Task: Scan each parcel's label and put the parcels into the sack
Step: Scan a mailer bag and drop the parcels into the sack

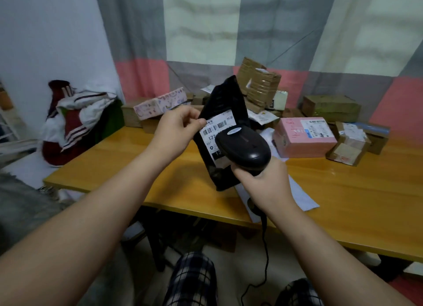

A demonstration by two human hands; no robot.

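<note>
- A checked curtain [206, 30] in grey, white and pink hangs behind a wooden table [343, 202] with a glossy orange-yellow top.
- The black parcel [225, 97], a soft plastic mailer, stands roughly upright above the middle of the table, with its top leaning away from the camera.
- The left hand [176, 131] pinches the black parcel at its left edge; the thumb lies by the corner of the white label [214, 128] and the fingers are curled behind.
- The label faces the camera. Its barcode and some printed digits show, and its lower right part is hidden.
- The right hand [263, 182] is wrapped round the handle of a black scanner [245, 147], whose head covers that part of the label.
- A black cable [265, 248] runs down from the scanner past the table's front edge.
- A pink parcel [304, 138] with a white label lies on the table to the right of the black parcel.
- Brown cardboard boxes [261, 85] are stacked at the back, and small taped boxes [350, 145] sit beside the pink parcel.
- A patterned box [160, 104] rests at the back left.
- A white sheet [302, 195] lies flat on the table under the right hand.
- A heap of maroon and white clothes [73, 122] sits off the table's left end.
- Checked trousers [192, 280] show at the bottom of the view.
</note>
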